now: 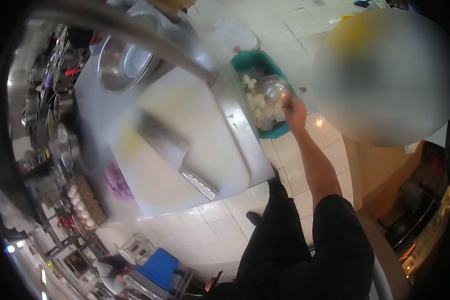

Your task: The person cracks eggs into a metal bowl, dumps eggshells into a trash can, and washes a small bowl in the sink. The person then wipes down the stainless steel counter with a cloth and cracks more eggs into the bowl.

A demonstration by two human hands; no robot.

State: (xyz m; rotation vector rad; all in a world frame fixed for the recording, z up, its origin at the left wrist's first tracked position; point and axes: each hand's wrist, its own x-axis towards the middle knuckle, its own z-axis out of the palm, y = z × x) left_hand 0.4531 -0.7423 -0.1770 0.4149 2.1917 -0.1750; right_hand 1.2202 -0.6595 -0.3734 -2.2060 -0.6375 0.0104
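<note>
My right hand point(296, 114) grips the rim of a shiny metal bowl point(274, 89), which is tipped inside a green bin point(281, 131) on the floor. Pale, rounded scraps point(257, 102) fill part of the bin around the bowl; I cannot make out their kind. Low in the view, my left hand point(209, 285) is closed around a thin dark object point(218, 275), small and partly hidden. A cleaver point(172, 145) with a metal handle lies on a white cutting board point(205, 120) on the steel table, away from both hands.
A large metal basin point(107, 65) stands on the table beyond the board. Purple cabbage point(117, 182) lies beside the board, near egg trays point(85, 205). A metal rail point(170, 47) crosses above the table. Another person point(110, 275) is near a blue seat point(157, 267).
</note>
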